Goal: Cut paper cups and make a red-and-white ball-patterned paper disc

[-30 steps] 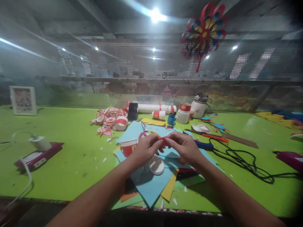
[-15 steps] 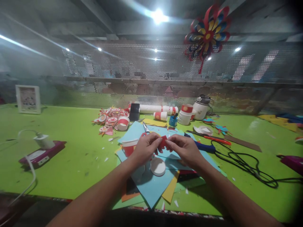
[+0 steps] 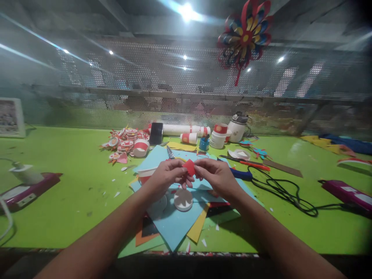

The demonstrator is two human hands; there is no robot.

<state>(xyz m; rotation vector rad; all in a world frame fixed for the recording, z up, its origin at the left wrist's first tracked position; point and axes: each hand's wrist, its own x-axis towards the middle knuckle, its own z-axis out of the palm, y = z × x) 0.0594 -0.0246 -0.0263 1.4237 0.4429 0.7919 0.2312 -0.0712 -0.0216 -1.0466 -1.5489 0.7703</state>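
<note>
A small red piece of paper (image 3: 189, 167) is held up between my two hands. My left hand (image 3: 171, 173) pinches its left side, and my right hand (image 3: 214, 174) grips its right edge between thumb and fingers. Just below them, a round white cup base (image 3: 183, 200) lies on blue sheets (image 3: 171, 224). Scissors (image 3: 170, 152) rest behind my left hand, blades pointing away and handles partly hidden. Beside my left wrist is a red and white paper cup (image 3: 145, 176), partly covered by the arm.
Decorated paper discs (image 3: 125, 143) pile up at the back left, near a phone (image 3: 156, 133). Paper cups (image 3: 220, 136), a blue bottle (image 3: 204, 143) and a flask (image 3: 236, 128) stand behind. A blue-handled tool (image 3: 242, 174) with a black cord (image 3: 279, 193) lies to the right.
The view has shifted right, so the scene sits further left. The red paper has turned in my fingers and shows a flatter, brighter face. Both hands keep their hold on it.
</note>
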